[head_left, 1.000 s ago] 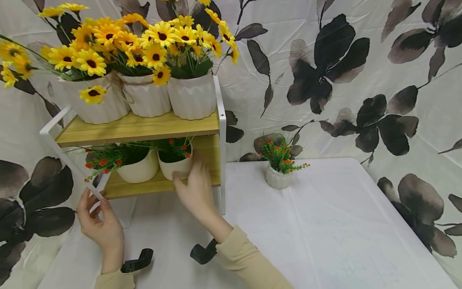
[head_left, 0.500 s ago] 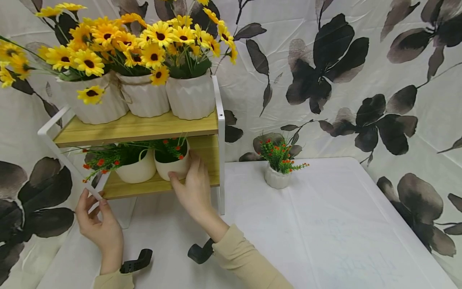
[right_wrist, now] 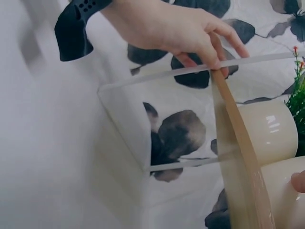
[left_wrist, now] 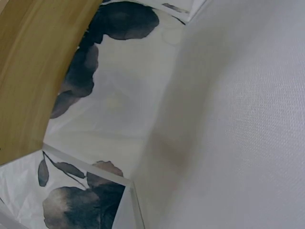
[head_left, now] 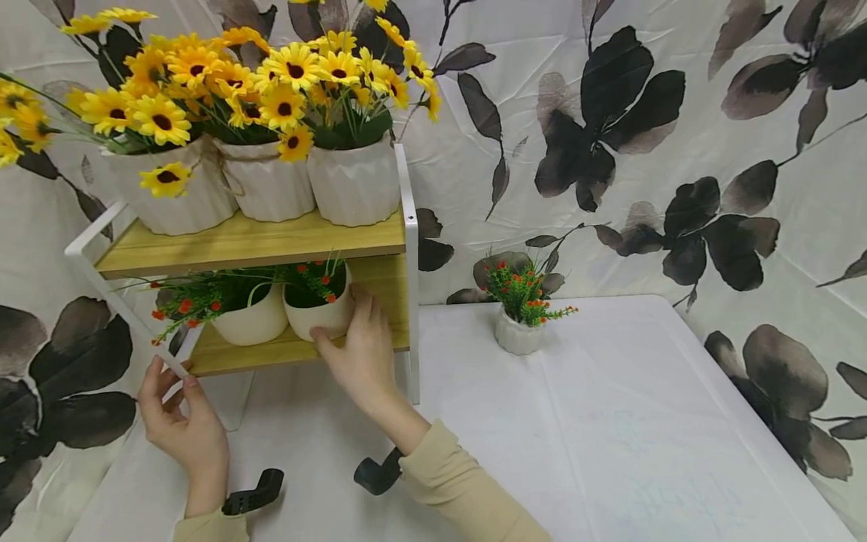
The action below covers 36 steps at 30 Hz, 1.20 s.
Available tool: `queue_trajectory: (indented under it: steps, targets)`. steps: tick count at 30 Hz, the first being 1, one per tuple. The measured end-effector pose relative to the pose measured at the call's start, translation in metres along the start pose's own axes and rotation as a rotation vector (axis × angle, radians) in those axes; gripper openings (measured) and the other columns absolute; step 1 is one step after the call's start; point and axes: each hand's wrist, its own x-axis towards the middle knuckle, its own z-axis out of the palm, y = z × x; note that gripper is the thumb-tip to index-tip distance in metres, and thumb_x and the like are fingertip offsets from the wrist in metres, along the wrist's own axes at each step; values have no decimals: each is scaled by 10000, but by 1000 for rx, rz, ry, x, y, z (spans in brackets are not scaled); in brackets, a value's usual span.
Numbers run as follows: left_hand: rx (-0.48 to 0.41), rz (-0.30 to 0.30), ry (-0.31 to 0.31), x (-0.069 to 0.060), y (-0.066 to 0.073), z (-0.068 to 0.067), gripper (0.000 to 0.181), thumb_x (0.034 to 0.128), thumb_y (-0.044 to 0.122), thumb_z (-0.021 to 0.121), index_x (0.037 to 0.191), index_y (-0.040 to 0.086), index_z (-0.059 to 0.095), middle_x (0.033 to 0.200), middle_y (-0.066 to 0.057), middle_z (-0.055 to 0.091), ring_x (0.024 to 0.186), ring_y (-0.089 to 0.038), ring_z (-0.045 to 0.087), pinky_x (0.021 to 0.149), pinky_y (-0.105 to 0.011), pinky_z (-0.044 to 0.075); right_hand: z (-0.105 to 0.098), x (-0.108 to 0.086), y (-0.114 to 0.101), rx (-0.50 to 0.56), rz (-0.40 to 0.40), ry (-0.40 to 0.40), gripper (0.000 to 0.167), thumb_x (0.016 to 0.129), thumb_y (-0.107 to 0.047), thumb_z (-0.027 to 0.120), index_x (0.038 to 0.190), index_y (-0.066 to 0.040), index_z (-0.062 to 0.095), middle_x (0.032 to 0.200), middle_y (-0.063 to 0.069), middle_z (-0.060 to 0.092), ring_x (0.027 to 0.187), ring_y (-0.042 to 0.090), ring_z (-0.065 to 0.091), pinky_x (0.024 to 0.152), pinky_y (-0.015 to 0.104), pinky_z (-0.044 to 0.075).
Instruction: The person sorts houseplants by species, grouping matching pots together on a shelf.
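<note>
My left hand (head_left: 188,436) holds the white left post (head_left: 129,305) of a two-tier plant shelf between thumb and fingers, near the lower board's front corner. My right hand (head_left: 364,357) grips a white flower pot (head_left: 318,318) on the lower wooden board (head_left: 271,355), thumb on its front and fingers along its right side. Green leaves with small red flowers fill that pot. Beside it on the left stands a second white pot (head_left: 250,324) with similar flowers. In the right wrist view, the thumb (right_wrist: 299,182) presses the glossy pot (right_wrist: 279,193).
Several white ribbed pots (head_left: 355,184) of yellow daisies line the upper board (head_left: 257,252). A small red-flowered pot (head_left: 520,331) stands on the white table (head_left: 609,421), right of the shelf. Behind hangs a floral-patterned cloth (head_left: 488,173).
My right hand and its pot have shifted slightly left, towards the neighbouring pot. My left hand stays on the post. The head view itself has drifted a little.
</note>
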Motion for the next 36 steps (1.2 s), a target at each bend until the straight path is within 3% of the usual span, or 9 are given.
queue_trajectory:
  steps: [8, 19, 27, 36]
  targets:
    - [4, 6, -1, 0, 1, -1, 395, 933, -2, 543, 1328, 8, 518, 1075, 225, 548, 1065, -3, 549, 850, -171, 392, -7, -8, 3, 38, -22, -70, 733, 869, -319, 660, 1470, -96, 304, 1432, 96, 457, 1297, 237, 480, 1065, 399, 411]
    - [-5, 11, -3, 0, 2, -1, 396, 930, -6, 547, 1325, 0, 515, 1066, 224, 557, 1063, -6, 552, 850, -176, 389, -23, -31, 15, -8, -220, -72, 588, 883, -245, 647, 1392, -100, 389, 1460, 72, 432, 1339, 231, 433, 1088, 382, 383]
    - [4, 4, -6, 0, 0, -1, 398, 934, 10, 552, 1330, 11, 516, 1069, 226, 549, 1068, -7, 546, 850, -175, 390, -38, -46, 29, 39, -217, -141, 506, 901, -236, 629, 1364, -128, 454, 1460, 70, 432, 1384, 231, 378, 1095, 433, 376]
    - [-3, 9, 3, 0, 1, 0, 397, 933, 22, 565, 1325, -1, 513, 1062, 227, 561, 1066, -11, 547, 848, -176, 389, -52, -55, 51, 62, -351, -53, 414, 880, -175, 654, 1275, -112, 546, 1321, 56, 560, 1273, 184, 490, 1057, 351, 417]
